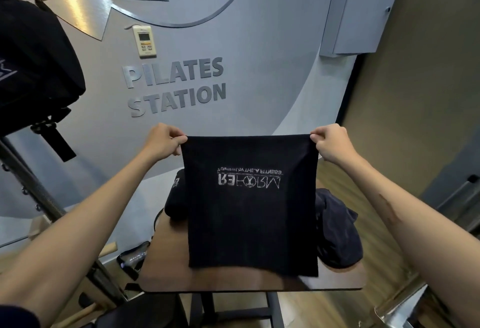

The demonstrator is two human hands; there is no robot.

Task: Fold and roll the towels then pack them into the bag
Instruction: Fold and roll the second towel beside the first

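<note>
Fingers (179, 143) of two hands pinching one black towel's (252, 210) top corners.

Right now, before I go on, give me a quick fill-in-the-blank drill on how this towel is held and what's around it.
1. The left hand and right hand each pinch a top ____ of the black towel.
2. The towel's white print reads ____, not upright.
3. The towel hangs above a small ____ table.
4. The black bag hangs at the upper ____ of the view.

Missing words: corner; upside down; wooden; left

Wooden table (166, 270) under rumpled dark towels (335, 234).
</note>
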